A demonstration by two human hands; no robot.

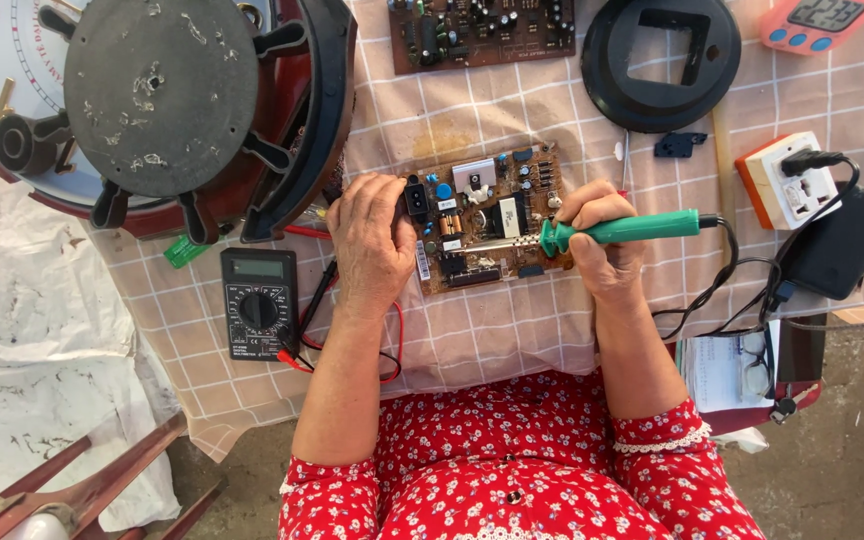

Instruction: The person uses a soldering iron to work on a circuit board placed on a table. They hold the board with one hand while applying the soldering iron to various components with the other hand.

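A brown circuit board [487,215] with capacitors and a black socket lies on the checked tablecloth [512,330] in front of me. My left hand [372,240] rests on the board's left edge and steadies it. My right hand [597,235] grips a soldering iron [622,230] by its green handle. The iron's metal tip lies across the middle of the board, pointing left. A black cord runs from the iron's handle off to the right.
A black multimeter [259,303] with red and black leads lies left of the board. A second circuit board [482,32] and a black round frame [662,60] lie at the back. A white power strip [790,180] and black adapter [840,240] sit right. A large dark round device [172,100] stands back left.
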